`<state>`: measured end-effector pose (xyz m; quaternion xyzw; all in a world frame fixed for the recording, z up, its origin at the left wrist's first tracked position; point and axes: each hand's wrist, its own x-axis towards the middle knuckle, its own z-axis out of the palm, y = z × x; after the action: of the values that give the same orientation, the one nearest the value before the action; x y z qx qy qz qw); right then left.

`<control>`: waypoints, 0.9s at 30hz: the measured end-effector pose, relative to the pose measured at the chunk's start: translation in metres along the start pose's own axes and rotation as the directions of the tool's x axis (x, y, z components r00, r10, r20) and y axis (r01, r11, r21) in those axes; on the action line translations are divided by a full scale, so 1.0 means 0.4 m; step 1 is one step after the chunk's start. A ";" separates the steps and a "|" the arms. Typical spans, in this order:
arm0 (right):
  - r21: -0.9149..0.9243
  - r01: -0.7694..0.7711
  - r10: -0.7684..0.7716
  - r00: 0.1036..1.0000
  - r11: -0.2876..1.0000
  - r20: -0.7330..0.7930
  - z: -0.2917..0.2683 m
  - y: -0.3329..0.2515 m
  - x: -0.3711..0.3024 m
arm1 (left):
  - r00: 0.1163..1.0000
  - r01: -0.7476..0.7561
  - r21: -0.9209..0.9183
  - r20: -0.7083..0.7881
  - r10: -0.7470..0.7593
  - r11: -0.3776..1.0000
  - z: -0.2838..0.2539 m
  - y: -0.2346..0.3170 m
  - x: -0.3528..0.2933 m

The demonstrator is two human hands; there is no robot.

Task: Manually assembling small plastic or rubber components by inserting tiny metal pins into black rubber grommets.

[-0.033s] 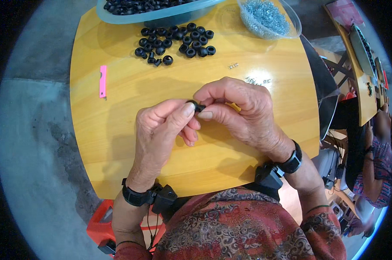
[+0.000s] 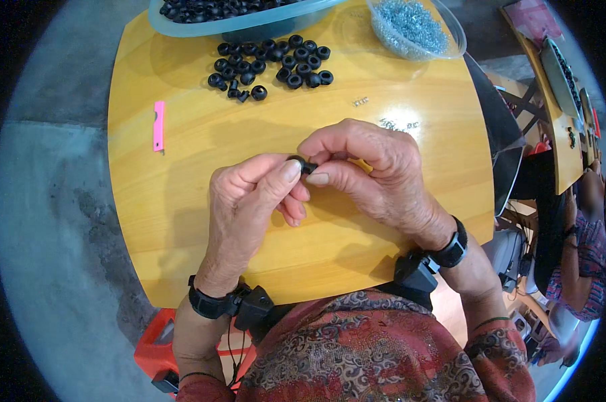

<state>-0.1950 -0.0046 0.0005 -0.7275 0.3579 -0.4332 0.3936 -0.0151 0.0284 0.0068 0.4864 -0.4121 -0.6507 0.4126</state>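
Over the middle of the table, my left hand (image 2: 253, 191) pinches a small black plastic part (image 2: 305, 165) between thumb and fingers. My right hand (image 2: 373, 167) grips the other end of the same part with thumb and index finger. Fingertips cover most of it, so its full shape is hidden. Beyond my hands lies a loose group of black ring-shaped plastic pieces (image 2: 259, 93), with a few small black plugs (image 2: 233, 89) at its near edge. Small shiny metal springs (image 2: 398, 126) lie past my right hand, and a few more (image 2: 360, 102) are to their left.
A blue basin (image 2: 249, 25) full of black pieces stands at the far edge. Right of it is a clear bowl (image 2: 458, 41) of small silvery parts. A pink cutter (image 2: 159, 126) lies at the left of the yellow table (image 2: 176, 221). Another person (image 2: 577, 268) sits at the right.
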 end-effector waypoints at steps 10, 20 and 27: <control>0.062 0.046 -0.056 0.984 0.997 0.171 -0.018 0.027 0.007 | 0.998 -0.008 0.099 0.061 0.002 0.995 -0.007 -0.007 -0.003; 0.129 0.083 -0.107 0.974 0.988 0.198 -0.016 0.028 0.002 | 0.993 -0.017 0.139 0.117 0.000 0.990 -0.008 -0.003 -0.014; 0.177 0.075 -0.114 0.969 0.981 0.221 -0.014 0.027 0.001 | 0.987 -0.041 0.122 0.161 0.021 0.992 -0.010 -0.006 -0.016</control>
<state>-0.2021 -0.0111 -0.0071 -0.7534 0.2370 -0.3930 0.4709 -0.0103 0.0347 0.0060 0.4513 -0.4909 -0.6540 0.3572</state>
